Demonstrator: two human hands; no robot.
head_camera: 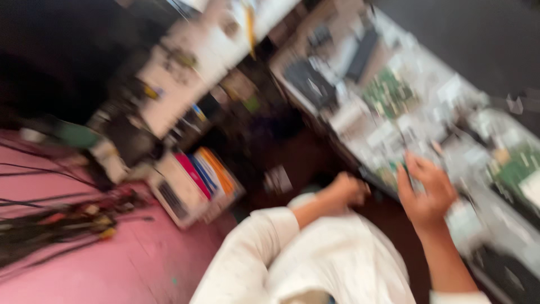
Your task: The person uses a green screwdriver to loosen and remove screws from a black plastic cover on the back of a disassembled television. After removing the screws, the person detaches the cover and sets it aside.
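Note:
The whole picture is smeared by motion and tilted. My left hand (350,190) comes out of a white sleeve and looks balled into a fist at the near edge of a cluttered workbench (360,115). My right hand (426,191), on a bare forearm, reaches over the bench with curled fingers beside a small green circuit board (394,171). The blur hides whether it holds anything. My white shirt (337,264) fills the bottom centre.
More green circuit boards (388,93) (520,163), black parts and pale packets cover the bench. An open box of coloured flat items (197,180) stands on the pink floor (84,270), with dark cables (50,222) at left. A pale shelf unit (197,62) stands behind.

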